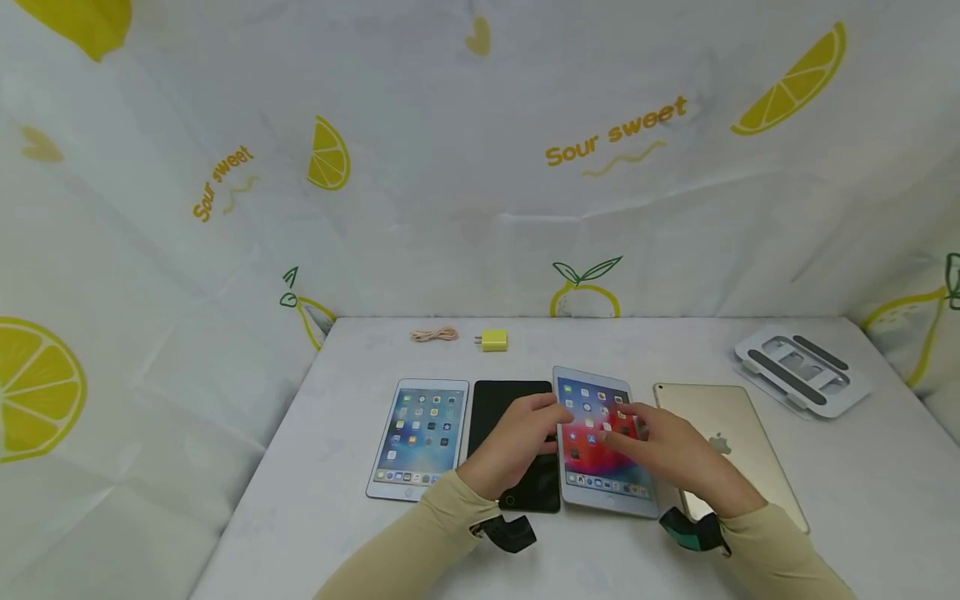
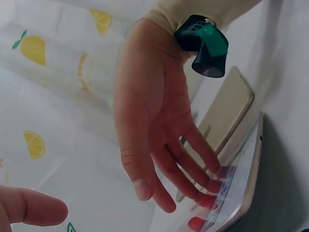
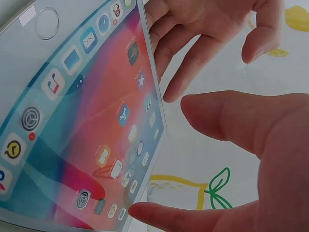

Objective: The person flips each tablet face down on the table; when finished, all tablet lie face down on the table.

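Observation:
A white tablet with a red and blue home screen (image 1: 592,462) sits between the hands. My left hand (image 1: 517,437) is at its left edge, over a black tablet (image 1: 491,408); in the right wrist view the left fingers (image 3: 186,60) are loosely extended beside that edge, the thumb apart. Over the screen's right side is my right hand (image 1: 678,450), thumb and index finger spread. The right index fingertip is right at the icons in the right wrist view. A gold tablet (image 1: 750,442), back up, lies partly under the right forearm.
To the left lies another white tablet with a blue screen (image 1: 420,433). Farther back are a coiled beige cable (image 1: 435,334) and a yellow charger plug (image 1: 493,340). A folded white stand with dark pads (image 1: 802,371) lies at the far right. A lemon-print sheet hangs behind the table.

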The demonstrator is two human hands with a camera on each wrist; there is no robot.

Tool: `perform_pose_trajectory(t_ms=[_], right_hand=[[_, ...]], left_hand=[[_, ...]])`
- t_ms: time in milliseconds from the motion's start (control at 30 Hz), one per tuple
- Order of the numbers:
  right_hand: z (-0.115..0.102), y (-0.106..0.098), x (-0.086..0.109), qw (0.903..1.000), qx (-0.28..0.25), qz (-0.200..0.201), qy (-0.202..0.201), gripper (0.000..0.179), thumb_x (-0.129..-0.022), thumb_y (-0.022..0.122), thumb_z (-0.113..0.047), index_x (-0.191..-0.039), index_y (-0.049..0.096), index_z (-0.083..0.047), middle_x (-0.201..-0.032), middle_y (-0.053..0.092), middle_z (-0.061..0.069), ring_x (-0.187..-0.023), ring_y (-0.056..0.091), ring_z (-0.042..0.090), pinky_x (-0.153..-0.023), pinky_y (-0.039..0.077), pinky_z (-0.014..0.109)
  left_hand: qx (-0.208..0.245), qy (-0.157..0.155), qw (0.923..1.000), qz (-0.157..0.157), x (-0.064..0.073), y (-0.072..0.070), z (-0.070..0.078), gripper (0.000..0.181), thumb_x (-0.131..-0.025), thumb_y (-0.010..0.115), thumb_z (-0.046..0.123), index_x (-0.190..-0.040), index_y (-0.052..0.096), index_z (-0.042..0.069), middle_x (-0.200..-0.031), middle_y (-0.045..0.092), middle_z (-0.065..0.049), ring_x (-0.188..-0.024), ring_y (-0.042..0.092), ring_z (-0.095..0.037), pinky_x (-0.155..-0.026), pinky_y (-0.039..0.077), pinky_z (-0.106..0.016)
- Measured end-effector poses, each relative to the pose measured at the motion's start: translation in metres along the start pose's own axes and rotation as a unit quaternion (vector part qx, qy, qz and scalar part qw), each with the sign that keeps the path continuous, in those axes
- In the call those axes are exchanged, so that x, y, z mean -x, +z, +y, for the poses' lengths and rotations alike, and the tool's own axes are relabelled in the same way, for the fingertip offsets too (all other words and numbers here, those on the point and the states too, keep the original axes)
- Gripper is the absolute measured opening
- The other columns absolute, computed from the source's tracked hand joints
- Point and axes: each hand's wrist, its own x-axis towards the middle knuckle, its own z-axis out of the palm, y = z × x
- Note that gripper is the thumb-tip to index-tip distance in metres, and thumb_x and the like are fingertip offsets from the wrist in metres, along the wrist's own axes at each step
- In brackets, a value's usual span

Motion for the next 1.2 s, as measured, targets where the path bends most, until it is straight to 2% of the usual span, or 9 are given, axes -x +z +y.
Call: perform_pose_trajectory(t_ms=[267,433,833,933,1200], right_hand=[[-0.001,0.002,0.000,0.9999,-0.012,-0.003,0.004,0.086,-0.100,0.071,-0.057,-0.157,0.048,0.003,-0.142,0.062,0.035,-0.125,0.063,0.050,-0.096,0.062,0.063],[-0.002,0.005,0.000,0.9995,-0.028,-0.008,0.010,0.090,-0.098,0.072,-0.059,-0.158,0.047,0.002,-0.141,0.063,0.032,-0.124,0.064,0.049,-0.096,0.062,0.062],[-0.008,0.011,0.003,0.9976,-0.064,-0.017,0.020,0.095,-0.096,0.070,-0.067,-0.161,0.046,-0.002,-0.145,0.063,0.030,-0.128,0.064,0.049,-0.096,0.063,0.060],[-0.010,0.011,0.004,0.9974,-0.068,-0.019,0.017,0.093,-0.097,0.069,-0.066,-0.160,0.047,-0.002,-0.145,0.064,0.029,-0.128,0.065,0.047,-0.096,0.063,0.060],[-0.014,0.012,0.004,0.9959,-0.085,-0.022,0.019,0.095,-0.097,0.067,-0.070,-0.161,0.047,-0.003,-0.144,0.065,0.025,-0.128,0.065,0.043,-0.097,0.063,0.060]], left_hand=[[0.001,0.014,0.9997,-0.018,0.001,0.000,0.001,0.057,-0.107,0.060,0.027,-0.157,0.050,0.000,-0.153,0.059,-0.015,-0.134,0.061,-0.027,-0.119,0.050,-0.056],[-0.002,0.017,0.9997,-0.017,0.002,0.000,0.003,0.059,-0.107,0.062,0.029,-0.159,0.048,0.002,-0.154,0.059,-0.013,-0.132,0.061,-0.024,-0.118,0.052,-0.053],[0.009,0.031,0.9991,-0.029,0.005,-0.003,0.009,0.060,-0.108,0.059,0.030,-0.161,0.048,0.006,-0.158,0.056,-0.013,-0.136,0.060,-0.026,-0.117,0.052,-0.056],[0.006,0.035,0.9991,-0.025,0.006,-0.002,0.010,0.059,-0.109,0.058,0.028,-0.162,0.047,0.005,-0.159,0.056,-0.014,-0.136,0.061,-0.027,-0.118,0.051,-0.056],[-0.022,0.038,0.9990,0.010,0.007,0.001,0.014,0.057,-0.110,0.057,0.022,-0.164,0.044,0.006,-0.155,0.058,-0.012,-0.132,0.063,-0.023,-0.117,0.053,-0.048]])
